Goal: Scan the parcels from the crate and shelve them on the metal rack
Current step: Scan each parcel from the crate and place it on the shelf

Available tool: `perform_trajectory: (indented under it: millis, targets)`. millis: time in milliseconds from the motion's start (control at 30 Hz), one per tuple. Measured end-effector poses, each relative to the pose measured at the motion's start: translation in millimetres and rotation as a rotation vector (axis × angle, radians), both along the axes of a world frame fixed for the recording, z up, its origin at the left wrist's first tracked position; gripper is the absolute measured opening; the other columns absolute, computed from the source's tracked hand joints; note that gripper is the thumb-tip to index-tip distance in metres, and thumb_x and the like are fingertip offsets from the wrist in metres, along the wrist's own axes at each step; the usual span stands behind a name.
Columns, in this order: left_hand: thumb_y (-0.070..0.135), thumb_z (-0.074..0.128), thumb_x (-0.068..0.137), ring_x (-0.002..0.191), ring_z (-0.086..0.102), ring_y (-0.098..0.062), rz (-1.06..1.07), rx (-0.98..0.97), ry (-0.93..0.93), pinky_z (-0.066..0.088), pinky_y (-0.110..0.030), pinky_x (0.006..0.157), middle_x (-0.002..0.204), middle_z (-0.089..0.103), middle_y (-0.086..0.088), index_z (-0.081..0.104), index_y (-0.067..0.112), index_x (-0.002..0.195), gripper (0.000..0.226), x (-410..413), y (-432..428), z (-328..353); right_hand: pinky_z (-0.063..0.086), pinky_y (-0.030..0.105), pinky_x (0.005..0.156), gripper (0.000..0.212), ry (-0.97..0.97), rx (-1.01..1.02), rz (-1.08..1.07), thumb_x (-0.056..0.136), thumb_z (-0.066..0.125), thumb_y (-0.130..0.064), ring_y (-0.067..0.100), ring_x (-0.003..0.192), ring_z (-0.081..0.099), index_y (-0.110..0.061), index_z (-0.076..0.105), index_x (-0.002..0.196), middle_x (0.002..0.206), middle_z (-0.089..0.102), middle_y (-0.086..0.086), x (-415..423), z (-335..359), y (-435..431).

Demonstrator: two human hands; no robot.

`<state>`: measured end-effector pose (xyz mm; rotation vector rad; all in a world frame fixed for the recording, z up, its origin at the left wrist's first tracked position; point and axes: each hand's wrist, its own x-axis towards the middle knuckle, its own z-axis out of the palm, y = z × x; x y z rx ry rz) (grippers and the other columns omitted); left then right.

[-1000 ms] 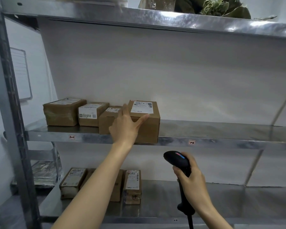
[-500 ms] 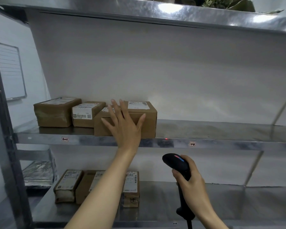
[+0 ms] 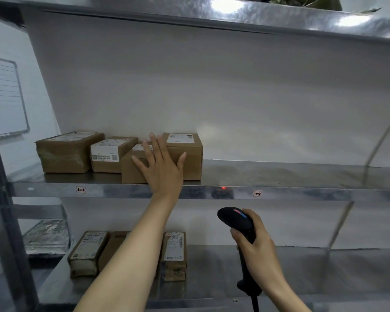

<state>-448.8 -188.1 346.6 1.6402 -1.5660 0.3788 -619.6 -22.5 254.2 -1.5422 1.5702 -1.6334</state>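
Left hand (image 3: 161, 167) flat, fingers spread against parcel (image 3: 190, 162) on metal rack (image 3: 291, 191); right hand (image 3: 258, 246) grips scanner (image 3: 235, 219).

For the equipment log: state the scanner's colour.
Black scanner, small red-and-blue strip on top; head view.

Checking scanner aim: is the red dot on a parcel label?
No, the red dot lies on the front edge of the middle shelf, right of the rightmost parcel, not on any label.

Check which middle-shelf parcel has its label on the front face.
The second parcel from the left: its white label folds over onto the front face. The other three show labels on top only, fronts plain brown.
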Motion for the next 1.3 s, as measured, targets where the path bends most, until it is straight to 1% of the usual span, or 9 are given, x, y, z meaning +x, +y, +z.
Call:
perform_trajectory:
  millis: [200, 400, 600, 700, 767, 900, 1033, 1167, 1300]
  targets:
    - [0.065, 0.01, 0.093, 0.147, -0.011, -0.029, 0.005, 0.071, -0.057, -0.006, -0.061, 0.112, 0.16, -0.013, -0.009, -0.012, 0.008, 0.151, 0.084, 4, 4, 5, 0.046, 0.015, 0.061, 0.041, 0.014, -0.002, -0.002, 0.089, 0.062, -0.012, 0.009, 0.071, 0.06, -0.039, 0.051, 0.118, 0.09, 0.065, -0.004, 0, 2, 6]
    - [0.069, 0.007, 0.09, 0.147, -0.013, -0.026, -0.044, 0.104, -0.11, -0.009, -0.058, 0.112, 0.16, -0.014, -0.008, -0.013, 0.01, 0.15, 0.087, 12, 24, 1, 0.046, 0.02, 0.066, 0.041, 0.027, -0.015, 0.032, 0.09, 0.062, -0.013, 0.011, 0.077, 0.061, -0.037, 0.05, 0.121, 0.093, 0.064, -0.004, 4, 9, 16]
    - [0.071, 0.01, 0.089, 0.147, -0.014, -0.022, -0.091, 0.111, -0.123, -0.016, -0.047, 0.11, 0.161, -0.011, -0.006, -0.011, 0.013, 0.151, 0.088, 34, 60, -16, 0.045, 0.018, 0.067, 0.041, 0.038, -0.031, 0.127, 0.092, 0.06, -0.015, 0.011, 0.082, 0.061, -0.035, 0.048, 0.125, 0.1, 0.063, -0.007, 19, 15, 29]
    - [0.073, 0.008, 0.086, 0.147, -0.015, -0.02, -0.072, 0.144, -0.111, -0.016, -0.045, 0.11, 0.16, -0.014, -0.004, -0.013, 0.015, 0.151, 0.09, 51, 85, -31, 0.043, 0.019, 0.071, 0.041, 0.037, -0.032, 0.186, 0.092, 0.06, -0.015, 0.011, 0.085, 0.058, -0.031, 0.047, 0.128, 0.104, 0.063, -0.003, 31, 14, 34]
    - [0.074, 0.006, 0.084, 0.146, -0.016, -0.019, -0.046, 0.183, -0.102, -0.014, -0.045, 0.113, 0.159, -0.017, -0.004, -0.014, 0.015, 0.151, 0.091, 65, 102, -42, 0.043, 0.013, 0.07, 0.041, 0.049, -0.037, 0.224, 0.092, 0.06, -0.014, 0.009, 0.086, 0.058, -0.03, 0.047, 0.128, 0.108, 0.062, -0.002, 42, 12, 37]
    - [0.071, 0.012, 0.088, 0.147, -0.012, -0.02, 0.018, 0.238, -0.085, -0.008, -0.049, 0.116, 0.16, -0.016, -0.005, -0.011, 0.015, 0.152, 0.088, 100, 135, -66, 0.044, 0.005, 0.072, 0.042, 0.049, -0.029, 0.297, 0.093, 0.06, -0.014, 0.001, 0.097, 0.057, -0.03, 0.046, 0.13, 0.113, 0.06, -0.006, 66, 7, 41]
    - [0.067, 0.015, 0.091, 0.148, -0.011, -0.02, 0.099, 0.278, -0.092, -0.011, -0.048, 0.115, 0.161, -0.012, -0.007, -0.01, 0.014, 0.152, 0.085, 142, 164, -87, 0.045, 0.005, 0.066, 0.041, 0.056, -0.033, 0.362, 0.093, 0.059, -0.014, -0.008, 0.088, 0.058, -0.031, 0.046, 0.128, 0.11, 0.059, -0.007, 95, 1, 44]
    - [0.068, 0.014, 0.091, 0.147, -0.014, -0.019, 0.161, 0.328, -0.056, -0.008, -0.051, 0.117, 0.16, -0.015, -0.005, -0.011, 0.014, 0.152, 0.085, 186, 187, -105, 0.05, 0.016, 0.074, 0.044, 0.06, -0.018, 0.43, 0.092, 0.059, -0.014, 0.001, 0.094, 0.059, -0.03, 0.045, 0.13, 0.114, 0.059, -0.005, 131, -4, 48]
    - [0.072, 0.007, 0.086, 0.148, -0.01, -0.02, 0.227, 0.357, -0.039, -0.007, -0.05, 0.115, 0.161, -0.012, -0.006, -0.01, 0.015, 0.152, 0.089, 236, 213, -125, 0.04, 0.0, 0.064, 0.044, 0.082, -0.029, 0.46, 0.092, 0.06, -0.015, -0.016, 0.088, 0.055, -0.027, 0.046, 0.131, 0.106, 0.06, -0.009, 173, -6, 56]
